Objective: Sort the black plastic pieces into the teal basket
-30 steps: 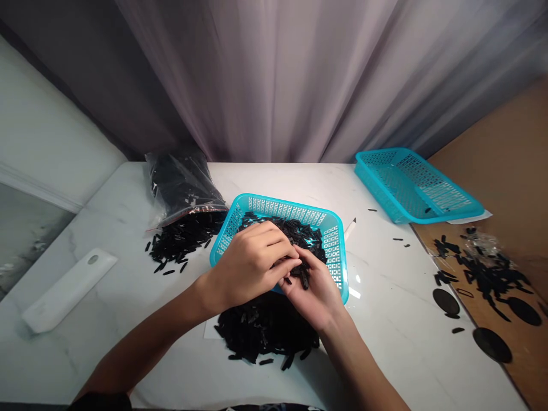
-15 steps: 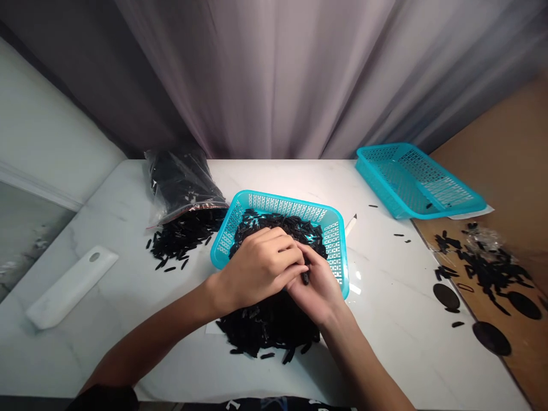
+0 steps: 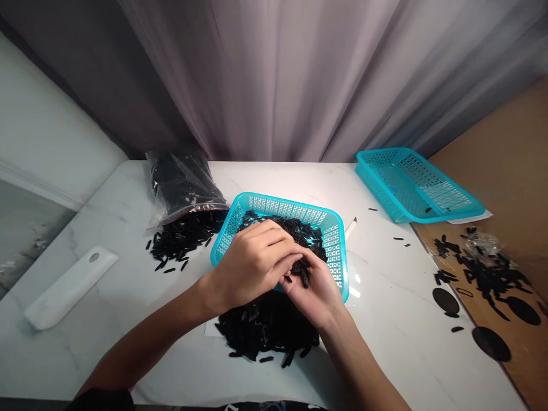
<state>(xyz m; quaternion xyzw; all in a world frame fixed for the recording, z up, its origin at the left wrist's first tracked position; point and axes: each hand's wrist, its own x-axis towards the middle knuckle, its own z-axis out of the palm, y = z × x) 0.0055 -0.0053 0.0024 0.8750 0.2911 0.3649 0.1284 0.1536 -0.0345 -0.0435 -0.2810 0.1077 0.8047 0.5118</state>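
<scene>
Near edge: white tabletop (image 3: 171,365) shows on both sides of the heap, and the forearms cross it.
Heap: black pieces (image 3: 269,331) lie piled, partly over a pale sheet (image 3: 211,329), just before the basket.
Hands: the left hand (image 3: 257,260), back up, and the right hand (image 3: 317,285), palm up, meet at the fingers above the basket's near side; a few pieces show at the right palm, but I cannot tell what the hidden fingertips grip.
Centre basket: this turquoise basket (image 3: 344,257) holds more black pieces.
Left side: tabletop runs between it and a white slab (image 3: 71,288) with an oval hole.
Right side: a wide stretch with stray pieces reaches a brown board (image 3: 524,359), near dark discs (image 3: 491,343).
Beside the rim: a pencil-like stick (image 3: 350,227).
Far left: a plastic bag (image 3: 180,182), loose pieces at its mouth.
Far right: a second basket (image 3: 379,194).
Back: a grey-mauve curtain (image 3: 274,85); pale wall (image 3: 51,114) at left.
</scene>
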